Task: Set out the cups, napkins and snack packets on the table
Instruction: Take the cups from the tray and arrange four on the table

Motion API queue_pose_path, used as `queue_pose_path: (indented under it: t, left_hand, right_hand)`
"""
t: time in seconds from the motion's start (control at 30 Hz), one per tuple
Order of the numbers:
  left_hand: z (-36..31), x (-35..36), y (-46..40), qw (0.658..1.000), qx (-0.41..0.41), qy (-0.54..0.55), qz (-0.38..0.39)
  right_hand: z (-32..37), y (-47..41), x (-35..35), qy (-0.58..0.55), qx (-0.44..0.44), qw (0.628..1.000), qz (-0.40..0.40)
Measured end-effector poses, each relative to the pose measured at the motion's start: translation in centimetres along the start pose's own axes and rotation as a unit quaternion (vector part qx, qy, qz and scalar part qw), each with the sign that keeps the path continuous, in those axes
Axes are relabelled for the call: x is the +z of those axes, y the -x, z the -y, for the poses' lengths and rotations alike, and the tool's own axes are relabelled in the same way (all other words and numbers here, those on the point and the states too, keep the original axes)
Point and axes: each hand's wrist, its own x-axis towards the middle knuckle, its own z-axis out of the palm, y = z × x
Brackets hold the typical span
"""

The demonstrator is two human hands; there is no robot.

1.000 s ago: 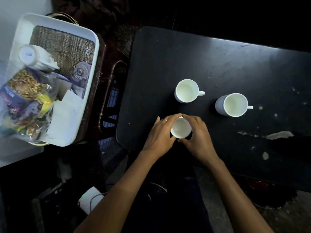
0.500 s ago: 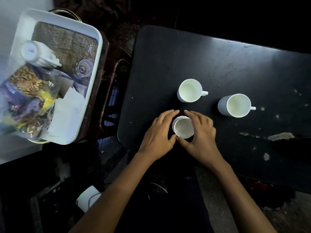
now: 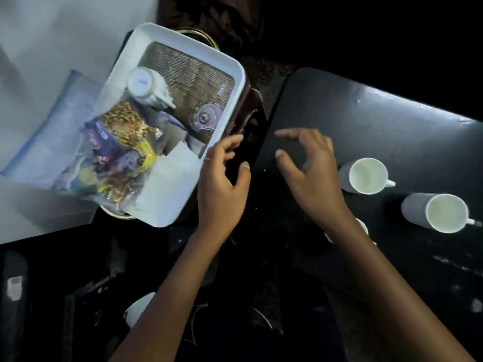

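1. From the head view, we see both hands bare: the left hand (image 3: 222, 178) hovers spread by the white tray (image 3: 235, 82), its grip holding nothing; the right hand (image 3: 311, 171) curls loosely apart, also holding nothing.
2. Two cups (image 3: 367, 176) stand on the black table (image 3: 366, 121); a third cup (image 3: 362, 226) peeks from behind the right forearm.
3. Snack packets (image 3: 120, 152), napkins (image 3: 170, 189) and another cup (image 3: 146, 84) lie in the tray.

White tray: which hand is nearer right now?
Left. The left hand is at the white tray's near right edge, fingertips about at the rim. The right hand hangs open over the black table, farther right, clear of the tray.
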Motion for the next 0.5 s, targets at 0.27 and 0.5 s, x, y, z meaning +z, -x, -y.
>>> queue_pose_path:
  t: [0.27,0.5]
  left_hand:
    - [1.5,-8.5,-8.4,0.981,0.054,-0.157,-0.106]
    - [4.5,-13.3,-16.0,0.952,-0.039,-0.298,-0.059]
  right_hand:
    - [6.9,-6.0,8.5,-0.105,0.021,0.989,0.100]
    - [9.5,-11.4,15.4,-0.127,0.106,0.971,0.172]
